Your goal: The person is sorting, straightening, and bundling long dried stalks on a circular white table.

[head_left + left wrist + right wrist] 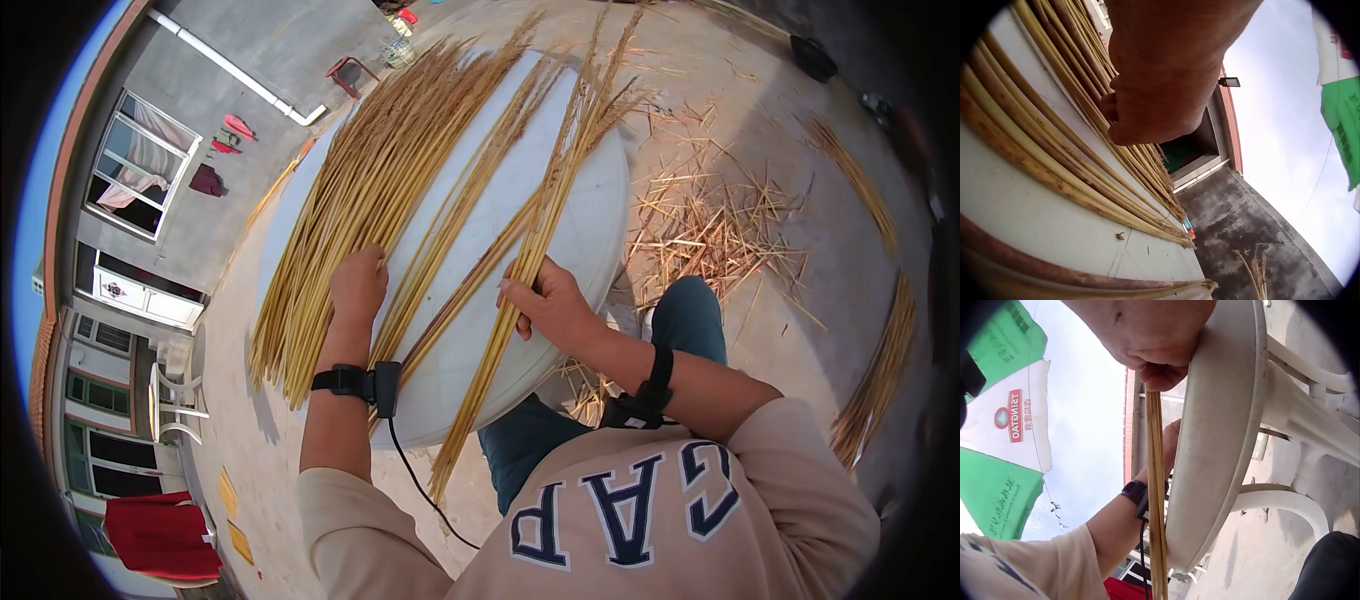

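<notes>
On the round white table (595, 225), the left hand (358, 287) touches one large pile of plumed stalks (345, 190); whether it grasps any, I cannot tell. Over the table's edge, the right hand (555, 308) grips one slim bundle (479, 385).

A white drainpipe (225, 63) fixed along a grey wall (270, 150), a window (143, 165) hung with a pale curtain (160, 130), a red cloth (162, 537), a white plastic chair (180, 409), a green-and-white parasol (1004, 494) printed with TSINGTAO, a lamp (1229, 82) mounted up high.
</notes>
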A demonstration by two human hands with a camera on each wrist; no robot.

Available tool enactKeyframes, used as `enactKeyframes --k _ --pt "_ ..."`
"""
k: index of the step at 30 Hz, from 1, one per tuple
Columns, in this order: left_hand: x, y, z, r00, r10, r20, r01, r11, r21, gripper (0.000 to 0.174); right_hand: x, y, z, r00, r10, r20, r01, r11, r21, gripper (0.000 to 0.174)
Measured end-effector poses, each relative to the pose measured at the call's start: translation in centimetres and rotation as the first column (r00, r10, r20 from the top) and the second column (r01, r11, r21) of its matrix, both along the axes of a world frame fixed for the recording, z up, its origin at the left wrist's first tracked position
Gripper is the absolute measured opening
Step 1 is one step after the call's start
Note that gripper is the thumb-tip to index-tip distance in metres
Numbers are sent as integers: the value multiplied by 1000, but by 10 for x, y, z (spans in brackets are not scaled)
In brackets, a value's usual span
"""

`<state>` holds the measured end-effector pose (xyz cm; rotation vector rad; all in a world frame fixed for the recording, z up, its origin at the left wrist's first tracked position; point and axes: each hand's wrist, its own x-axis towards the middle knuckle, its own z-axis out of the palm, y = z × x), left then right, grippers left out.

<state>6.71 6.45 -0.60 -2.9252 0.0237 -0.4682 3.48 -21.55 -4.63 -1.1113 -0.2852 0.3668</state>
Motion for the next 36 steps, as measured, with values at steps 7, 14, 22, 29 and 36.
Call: enactKeyframes --k 7,14,22,29,36 --pt "13 8 -15 997 54 -54 -55 998 -16 10 0 0 -3 1000 -5 11 5 1000 8 15" --pt "18 5 -14 989 120 -82 -123 992 -29 13 0 -1 -1 999 6 40 -6 1000 10 14" --pt "19 -4 -12 988 144 -55 -142 989 36 14 0 -1 -1 1000 14 19 -14 1000 4 13" --pt "23 7 -18 987 146 -70 -149 988 -39 13 -2 -1 1 1000 13 18 -13 1000 4 14" --pt "11 -5 2 967 177 -184 -202 971 -127 16 1 -1 -3 1000 17 26 -17 1000 18 13"
